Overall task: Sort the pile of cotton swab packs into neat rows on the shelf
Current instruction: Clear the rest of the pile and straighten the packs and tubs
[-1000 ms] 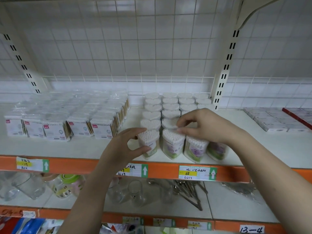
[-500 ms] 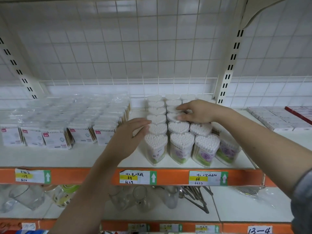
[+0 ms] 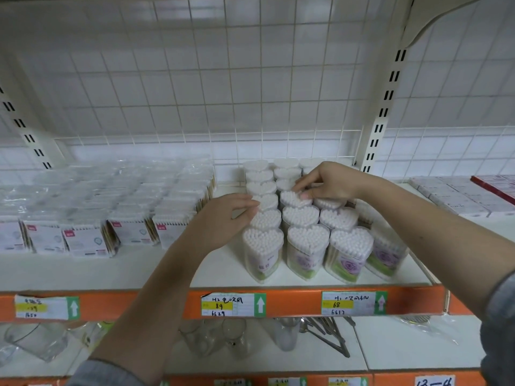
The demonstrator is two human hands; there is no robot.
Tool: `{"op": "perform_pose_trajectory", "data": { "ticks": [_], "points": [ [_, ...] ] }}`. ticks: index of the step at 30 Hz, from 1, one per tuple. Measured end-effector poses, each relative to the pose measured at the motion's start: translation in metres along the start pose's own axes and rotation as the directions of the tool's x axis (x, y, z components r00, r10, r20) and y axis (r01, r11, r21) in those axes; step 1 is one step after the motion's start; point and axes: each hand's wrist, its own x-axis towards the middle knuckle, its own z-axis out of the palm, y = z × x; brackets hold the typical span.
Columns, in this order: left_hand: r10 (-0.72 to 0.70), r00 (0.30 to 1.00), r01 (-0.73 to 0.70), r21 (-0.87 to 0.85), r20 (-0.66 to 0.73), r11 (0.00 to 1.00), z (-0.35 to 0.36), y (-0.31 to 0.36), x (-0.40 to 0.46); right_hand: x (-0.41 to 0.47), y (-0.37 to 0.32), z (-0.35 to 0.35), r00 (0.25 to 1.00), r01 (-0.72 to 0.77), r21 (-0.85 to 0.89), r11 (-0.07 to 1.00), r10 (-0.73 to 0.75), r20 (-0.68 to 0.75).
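Pinching: right hand (image 3: 330,183), fingertips on a heart pack (image 3: 296,198), second row, mid-shelf (image 3: 139,270). Left hand (image 3: 223,218): loosely spread, fingers against the leftmost row's side.

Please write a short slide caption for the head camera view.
Both hands, left and right, straighten rows of heart-shaped cotton swab packs on the orange-edged shelf.

Bare shelf (image 3: 133,270) gap between flat packs (image 3: 111,207) and heart tubs (image 3: 303,218).
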Motion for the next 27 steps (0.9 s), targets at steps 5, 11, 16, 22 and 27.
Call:
{"op": "perform_pose_trajectory", "data": {
  "ticks": [5,11,16,22,27],
  "points": [
    [0.002,0.997,-0.005,-0.046,-0.071,0.999,0.007,0.000,-0.001,0.003,0.001,-0.007,1.000,0.005,-0.031,1.000,-0.004,0.023],
    [0.035,0.998,-0.037,-0.031,-0.049,0.999,-0.001,0.000,0.006,0.015,0.008,-0.011,0.994,-0.050,-0.011,0.999,0.048,-0.094],
    [0.026,0.999,-0.025,0.018,-0.044,1.000,-0.008,0.000,0.027,0.034,0.015,-0.006,0.993,-0.110,-0.152,0.982,0.100,-0.068],
    [-0.034,0.998,0.029,0.083,0.053,0.996,-0.008,-0.008,0.062,0.045,0.023,-0.004,0.992,-0.123,-0.166,0.978,0.118,-0.036],
    [-0.047,0.995,0.041,0.081,0.083,0.996,-0.006,-0.008,0.078,0.046,0.026,-0.008,0.997,-0.079,-0.111,0.991,0.079,-0.007]
  ]
}}
